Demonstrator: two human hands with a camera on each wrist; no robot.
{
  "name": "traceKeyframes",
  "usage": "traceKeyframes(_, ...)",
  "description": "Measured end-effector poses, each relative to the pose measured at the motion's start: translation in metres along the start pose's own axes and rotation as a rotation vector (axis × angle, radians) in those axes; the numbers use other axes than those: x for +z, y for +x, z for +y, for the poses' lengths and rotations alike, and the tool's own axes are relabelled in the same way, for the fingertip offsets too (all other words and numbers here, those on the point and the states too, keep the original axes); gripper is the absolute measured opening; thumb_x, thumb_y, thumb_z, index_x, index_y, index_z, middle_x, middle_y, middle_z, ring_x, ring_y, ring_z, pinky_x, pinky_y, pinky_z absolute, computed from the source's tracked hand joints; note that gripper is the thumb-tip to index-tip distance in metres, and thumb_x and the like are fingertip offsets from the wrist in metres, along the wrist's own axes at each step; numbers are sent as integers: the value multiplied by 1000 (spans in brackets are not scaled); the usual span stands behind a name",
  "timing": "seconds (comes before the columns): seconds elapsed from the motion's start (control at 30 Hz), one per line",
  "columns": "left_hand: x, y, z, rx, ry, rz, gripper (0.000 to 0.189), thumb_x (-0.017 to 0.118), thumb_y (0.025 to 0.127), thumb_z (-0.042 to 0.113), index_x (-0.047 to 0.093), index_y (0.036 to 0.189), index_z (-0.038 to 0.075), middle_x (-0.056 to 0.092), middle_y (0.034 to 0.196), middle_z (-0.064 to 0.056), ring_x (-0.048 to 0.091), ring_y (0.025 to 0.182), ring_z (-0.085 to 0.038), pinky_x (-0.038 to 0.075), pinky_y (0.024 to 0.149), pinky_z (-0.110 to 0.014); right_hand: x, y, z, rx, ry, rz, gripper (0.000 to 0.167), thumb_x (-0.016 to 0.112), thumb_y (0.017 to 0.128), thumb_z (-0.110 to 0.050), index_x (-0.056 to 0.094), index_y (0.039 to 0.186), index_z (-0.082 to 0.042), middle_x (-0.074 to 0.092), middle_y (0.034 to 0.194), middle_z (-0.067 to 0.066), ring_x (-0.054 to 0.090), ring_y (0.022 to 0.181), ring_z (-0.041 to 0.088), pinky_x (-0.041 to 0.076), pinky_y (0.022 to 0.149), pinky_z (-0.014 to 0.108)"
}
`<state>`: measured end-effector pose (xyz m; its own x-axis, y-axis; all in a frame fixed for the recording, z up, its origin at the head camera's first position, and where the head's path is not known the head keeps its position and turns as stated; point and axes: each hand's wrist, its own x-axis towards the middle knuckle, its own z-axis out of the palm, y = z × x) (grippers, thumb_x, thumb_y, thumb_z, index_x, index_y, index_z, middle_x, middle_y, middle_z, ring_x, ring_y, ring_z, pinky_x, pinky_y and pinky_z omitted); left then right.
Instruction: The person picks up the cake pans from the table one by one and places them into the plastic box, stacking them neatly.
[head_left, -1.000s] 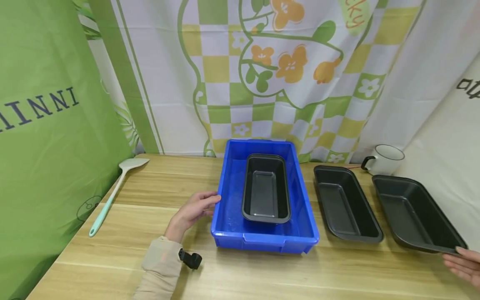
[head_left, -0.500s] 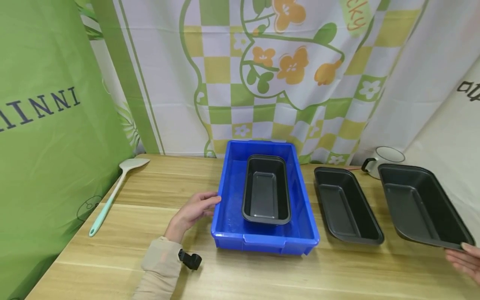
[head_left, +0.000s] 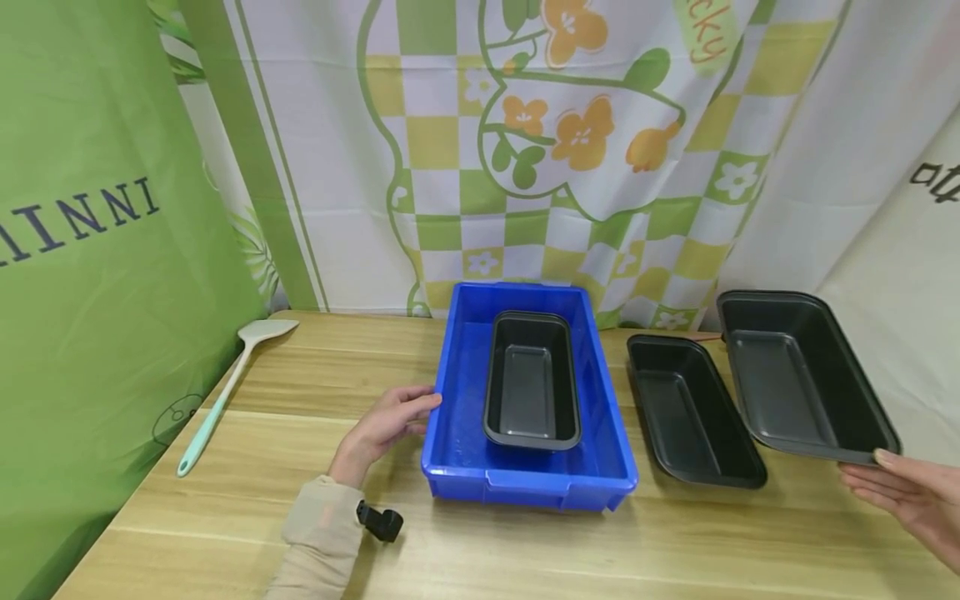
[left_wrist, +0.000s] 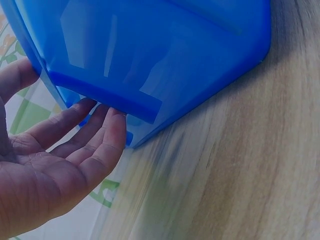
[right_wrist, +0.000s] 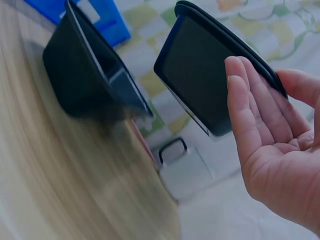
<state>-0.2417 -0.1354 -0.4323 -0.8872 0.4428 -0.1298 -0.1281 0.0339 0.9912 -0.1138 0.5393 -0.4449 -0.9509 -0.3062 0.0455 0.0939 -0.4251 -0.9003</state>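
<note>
A black loaf pan (head_left: 810, 383) is lifted off the table at the right, tilted. My right hand (head_left: 907, 496) pinches its near rim, with the thumb above and the fingers beneath in the right wrist view. Left of it, a second loaf pan (head_left: 693, 417) stands on the table. A third loaf pan (head_left: 532, 383) lies inside the blue bin (head_left: 525, 482). My left hand (head_left: 390, 421) holds the bin's left side. In the left wrist view its fingertips sit under the lip and the thumb touches the rim.
A white mug (right_wrist: 185, 172) with a black handle stands at the back right, hidden behind the lifted pan in the head view. A spatula (head_left: 232, 379) with a mint handle lies at the left. Curtains (head_left: 330, 167) hang along the back and sides.
My right hand has raised the rightmost loaf pan off the table and moved it leftward, so it now covers the mug. My left hand and the blue bin have stayed put.
</note>
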Motion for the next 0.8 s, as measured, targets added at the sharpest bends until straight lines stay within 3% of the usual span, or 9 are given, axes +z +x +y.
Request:
traceKeyframes(0.07,0,0,0,1,2,3,59,55,97,19,32,141,-14,49,134,-30,60,111,-24,48,96,-41,35,10,0,-75,-68,-17,56,11,105,-2,65,122,-5,69,109,16,67,102,27,54,86,36)
traceKeyframes(0.1,0,0,0,2,2,5,59,55,97,19,32,141,-14,49,134,-30,60,110,-25,48,96,-41,34,15,3,-97,-76,-50,56,11,105,0,64,124,-4,68,111,16,66,103,28,53,87,36)
traceKeyframes(0.13,0,0,1,1,2,6,59,55,97,18,33,141,-14,49,134,-30,61,110,-25,48,96,-41,47,20,4,-109,-98,-34,55,13,105,1,65,121,-3,69,108,17,67,101,28,54,86,36)
traceKeyframes(0.4,0,-2,-2,-3,-1,0,58,54,98,19,33,141,-14,48,134,-32,57,116,-35,47,97,-42,131,58,6,-167,103,-305,57,5,100,7,58,121,14,63,114,27,64,105,34,51,89,40)
traceKeyframes(0.53,-1,-2,-3,-1,-9,-7,57,54,98,19,34,140,-13,49,133,-32,55,117,-38,47,97,-43,151,74,8,-178,128,-387,57,4,100,9,57,121,15,61,115,28,63,106,35,50,91,40)
traceKeyframes(0.8,-1,-1,-2,2,-2,-7,58,55,98,19,33,141,-13,53,131,-28,62,108,-23,47,97,-42,178,101,16,-179,100,-407,55,8,100,9,60,118,14,64,113,25,64,104,33,53,88,39)
